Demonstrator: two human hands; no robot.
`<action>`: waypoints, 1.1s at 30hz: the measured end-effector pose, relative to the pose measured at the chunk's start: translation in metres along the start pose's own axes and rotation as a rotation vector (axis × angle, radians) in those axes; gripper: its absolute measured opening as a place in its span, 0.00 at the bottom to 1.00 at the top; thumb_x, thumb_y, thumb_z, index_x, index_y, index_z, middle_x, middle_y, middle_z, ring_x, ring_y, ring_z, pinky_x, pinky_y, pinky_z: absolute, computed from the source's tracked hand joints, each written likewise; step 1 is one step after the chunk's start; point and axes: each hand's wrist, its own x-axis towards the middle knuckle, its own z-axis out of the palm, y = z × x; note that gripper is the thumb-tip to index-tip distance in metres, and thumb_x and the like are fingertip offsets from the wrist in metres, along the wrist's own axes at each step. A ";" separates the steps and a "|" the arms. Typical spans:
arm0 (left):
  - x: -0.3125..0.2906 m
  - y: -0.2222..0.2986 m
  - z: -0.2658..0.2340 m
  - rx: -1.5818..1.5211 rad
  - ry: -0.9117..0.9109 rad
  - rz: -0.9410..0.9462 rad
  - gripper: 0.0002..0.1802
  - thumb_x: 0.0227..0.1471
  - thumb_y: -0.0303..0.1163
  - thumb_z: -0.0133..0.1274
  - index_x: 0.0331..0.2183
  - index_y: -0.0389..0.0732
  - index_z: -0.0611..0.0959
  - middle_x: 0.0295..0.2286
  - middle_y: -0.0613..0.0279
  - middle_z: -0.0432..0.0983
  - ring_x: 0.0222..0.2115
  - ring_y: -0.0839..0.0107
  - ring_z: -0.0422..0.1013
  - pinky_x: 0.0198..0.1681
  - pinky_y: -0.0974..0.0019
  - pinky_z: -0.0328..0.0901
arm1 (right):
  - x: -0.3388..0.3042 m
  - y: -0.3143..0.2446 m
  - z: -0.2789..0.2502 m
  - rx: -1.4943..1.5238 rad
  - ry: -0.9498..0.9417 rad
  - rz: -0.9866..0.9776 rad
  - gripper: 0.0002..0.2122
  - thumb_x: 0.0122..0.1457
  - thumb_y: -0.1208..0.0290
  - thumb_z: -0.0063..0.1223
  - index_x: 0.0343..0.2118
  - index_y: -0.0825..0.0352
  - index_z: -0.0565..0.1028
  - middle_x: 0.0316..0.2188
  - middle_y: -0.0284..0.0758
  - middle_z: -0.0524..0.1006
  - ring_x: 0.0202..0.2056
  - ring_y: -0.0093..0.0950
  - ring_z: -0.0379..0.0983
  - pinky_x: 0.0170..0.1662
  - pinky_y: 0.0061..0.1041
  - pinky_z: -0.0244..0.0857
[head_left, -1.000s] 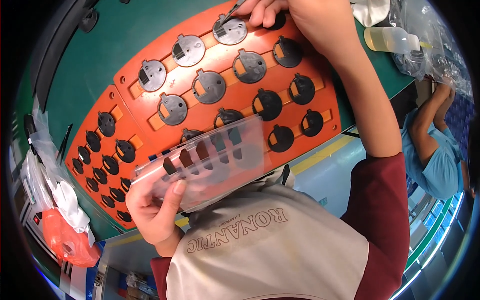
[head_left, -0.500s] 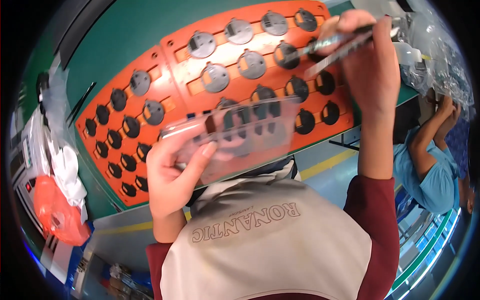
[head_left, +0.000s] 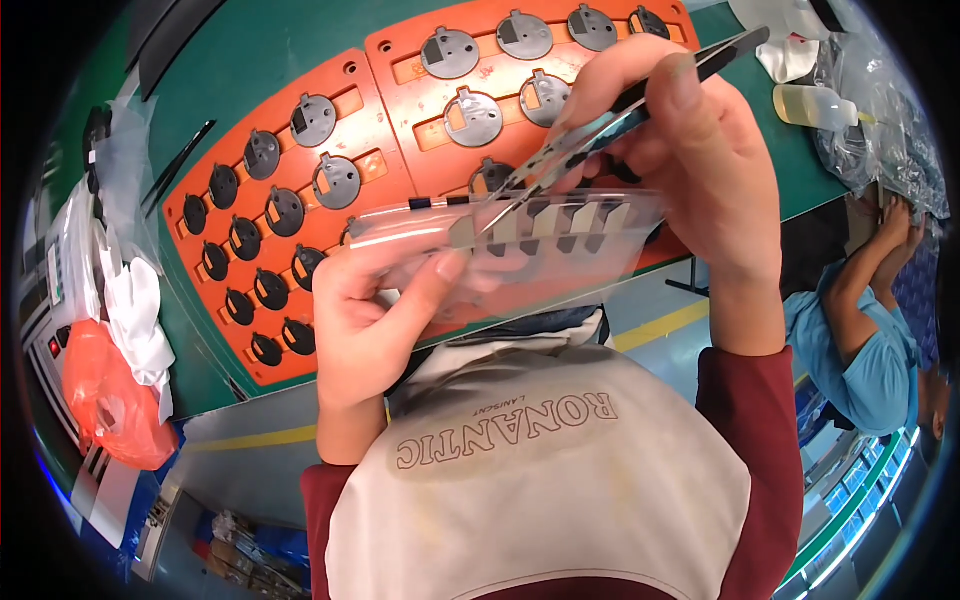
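Note:
Pinched in my left hand [head_left: 375, 315] is a clear plastic sheet [head_left: 590, 265] carrying a row of small dark pieces [head_left: 545, 222] along its upper part. My right hand [head_left: 705, 150] is closed around dark tweezers [head_left: 625, 110]. Their tips reach down to the sheet beside one small greyish piece [head_left: 463, 233], close to my left fingers; I cannot tell whether they grip it. Behind the sheet lie two orange trays [head_left: 395, 110] with rows of round black discs [head_left: 450, 52]. The sheet and my right hand cover part of the right tray.
The trays lie on a green table [head_left: 270, 75]. A small bottle [head_left: 812, 106] and clear plastic bags [head_left: 880, 110] are at the right. White gloves [head_left: 137, 320] and a red plastic bag [head_left: 112, 395] hang at the left. A person in a blue shirt [head_left: 860, 340] sits at the right.
My right hand with the tweezers has come down and left, from over the tray to the sheet. The left hand and sheet have shifted slightly right. The view has shifted over the trays.

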 end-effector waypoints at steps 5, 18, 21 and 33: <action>0.004 0.000 -0.002 -0.009 -0.046 0.005 0.10 0.39 0.17 0.43 0.30 0.30 0.73 0.21 0.57 0.72 0.21 0.75 0.69 0.20 0.78 0.63 | 0.008 0.004 -0.010 -0.008 -0.120 0.024 0.18 0.54 0.57 0.29 0.25 0.70 0.64 0.22 0.37 0.69 0.23 0.24 0.68 0.25 0.15 0.59; 0.022 -0.001 0.021 0.213 0.130 -0.091 0.07 0.31 0.20 0.50 0.22 0.31 0.77 0.22 0.54 0.73 0.26 0.69 0.69 0.33 0.71 0.59 | 0.050 -0.011 -0.143 0.149 0.117 -0.300 0.13 0.53 0.65 0.32 0.21 0.69 0.65 0.12 0.37 0.69 0.10 0.19 0.62 0.10 0.10 0.50; 0.027 -0.009 0.017 0.307 0.035 -0.006 0.09 0.36 0.21 0.49 0.26 0.32 0.72 0.25 0.59 0.68 0.26 0.75 0.64 0.31 0.75 0.57 | 0.051 -0.021 -0.138 -0.209 0.463 0.072 0.14 0.53 0.65 0.32 0.19 0.70 0.64 0.12 0.39 0.69 0.08 0.19 0.60 0.08 0.10 0.47; 0.046 -0.016 0.034 0.387 0.180 -0.029 0.07 0.30 0.26 0.52 0.20 0.35 0.76 0.20 0.56 0.72 0.20 0.71 0.68 0.26 0.74 0.58 | 0.059 0.002 -0.172 -0.003 0.390 0.010 0.13 0.54 0.67 0.31 0.21 0.73 0.62 0.13 0.44 0.68 0.09 0.23 0.62 0.07 0.12 0.50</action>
